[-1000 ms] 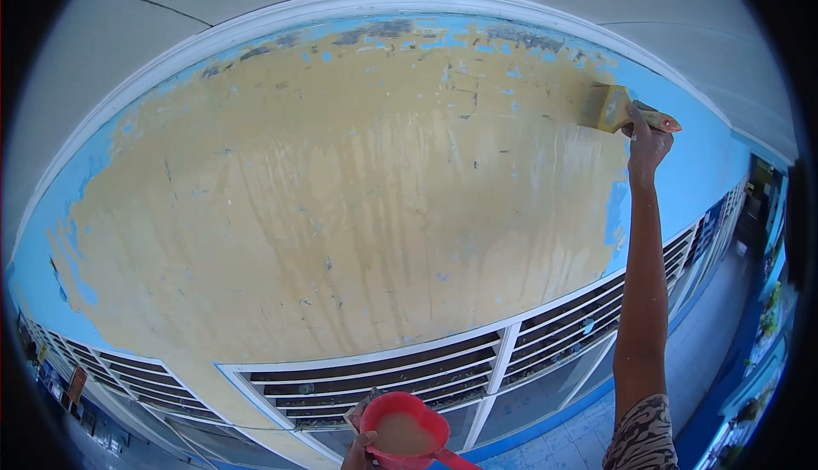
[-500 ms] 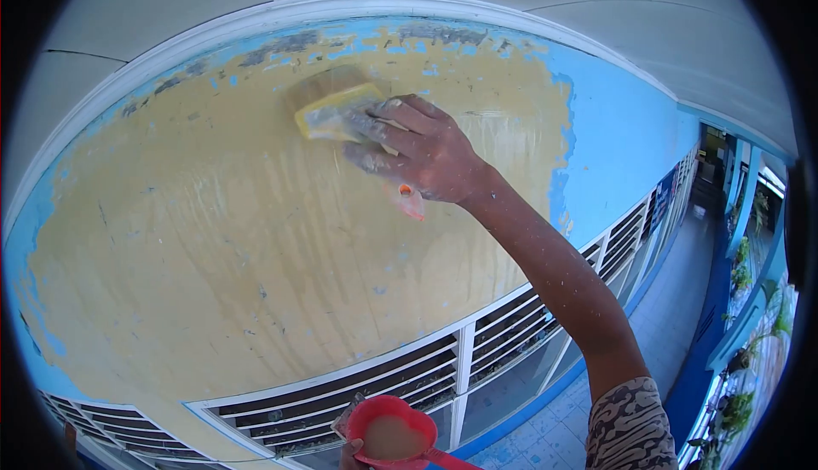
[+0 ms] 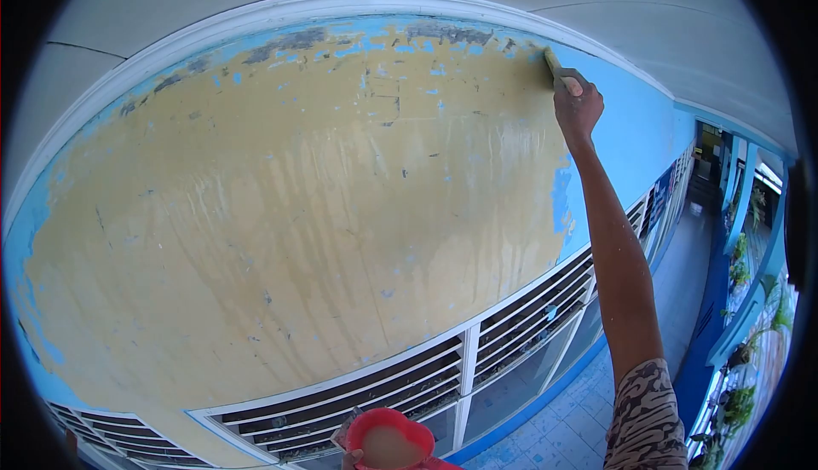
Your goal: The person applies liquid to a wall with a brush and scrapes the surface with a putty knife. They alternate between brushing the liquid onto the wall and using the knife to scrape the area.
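High on the wall, my right hand [image 3: 581, 105] is closed round the handle of a wide paintbrush [image 3: 551, 63]. The bristles, mostly hidden behind the brush's edge, are against the wall [image 3: 324, 180] near the upper right border of its tan patch. At the bottom of the view, my left hand [image 3: 352, 455] grips a red plastic dipper [image 3: 365, 420], with only a thumb and part of the fingers showing. Cloudy tan liquid [image 3: 390, 447] lies in the dipper. Damp streaks run down the tan patch.
Light blue paint [image 3: 626, 121] surrounds the tan area, with grey scraped spots along the top. White trim [image 3: 358, 0] meets the ceiling. Below are louvred windows [image 3: 341, 410]. A tiled walkway [image 3: 545, 419] runs right, past plants [image 3: 737, 406] by a blue railing.
My right hand has swept the brush from the upper middle of the wall to its upper right edge, and the brush is now seen edge-on. The dipper has barely moved.
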Available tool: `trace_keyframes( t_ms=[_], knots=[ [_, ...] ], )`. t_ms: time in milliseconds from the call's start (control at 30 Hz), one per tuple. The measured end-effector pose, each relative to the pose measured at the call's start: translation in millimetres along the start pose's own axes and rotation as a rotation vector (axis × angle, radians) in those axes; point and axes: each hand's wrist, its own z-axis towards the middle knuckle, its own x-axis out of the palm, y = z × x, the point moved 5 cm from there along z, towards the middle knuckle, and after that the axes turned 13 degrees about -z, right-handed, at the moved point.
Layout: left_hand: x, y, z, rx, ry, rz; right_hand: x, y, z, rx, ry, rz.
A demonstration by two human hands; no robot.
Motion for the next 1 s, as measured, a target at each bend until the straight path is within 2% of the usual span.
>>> trace_keyframes(
  t_ms=[33, 100, 133, 167, 200, 267, 300, 367, 400, 600, 667, 733, 767, 800, 867, 900, 967, 1000],
  knots=[
    [-5, 3, -2, -0.002, -0.005, -0.006, 4, 2, -4, 0.245, 0.069, -0.122],
    [-10, 10, -3, 0.002, -0.007, -0.020, -11, 59, -15, 0.078, -0.065, 0.010],
    [-10, 12, -3, 0.007, -0.006, -0.026, -16, 86, -22, -0.091, -0.176, 0.188],
    [-9, 17, -1, 0.010, -0.001, -0.031, -30, 143, -35, -0.373, -0.223, 0.282],
    [-10, 21, -1, 0.009, -0.001, -0.034, -39, 170, -44, -0.499, -0.165, 0.343],
    [-14, 29, 0, 0.009, -0.002, -0.039, -60, 211, -63, -0.895, -0.113, 0.398],
    [-18, 33, 1, 0.011, -0.003, -0.042, -59, 211, -62, -0.895, -0.115, 0.395],
    [-27, 39, 1, 0.014, -0.007, -0.047, -61, 216, -71, -1.148, -0.135, 0.444],
    [-31, 42, -3, 0.015, -0.010, -0.050, -61, 203, -61, -1.098, -0.055, 0.410],
    [-28, 30, 4, 0.049, -0.015, -0.045, -14, 57, -9, -0.507, -0.129, 0.312],
    [-28, 29, 3, 0.054, -0.022, -0.036, -3, 19, -5, -0.446, -0.114, 0.211],
    [-29, 25, -2, 0.060, -0.034, -0.023, 1, -8, -1, -0.295, -0.106, 0.111],
    [-30, 24, -5, 0.061, -0.040, -0.018, 4, -18, -2, -0.207, -0.119, 0.045],
    [-29, 23, -7, 0.065, -0.043, -0.016, 2, -13, -1, -0.207, -0.118, 0.046],
    [-25, 22, -9, 0.078, -0.045, -0.018, 9, -29, 1, 0.451, 0.013, -0.055],
    [-22, 20, -9, 0.088, -0.046, -0.021, 9, -12, 2, 0.448, 0.012, -0.046],
    [-17, 17, -9, 0.107, -0.050, -0.022, -1, 43, -2, 0.304, -0.125, 0.085],
    [-15, 15, -9, 0.116, -0.054, -0.019, -10, 78, -3, 0.249, -0.098, 0.109]
  ],
)
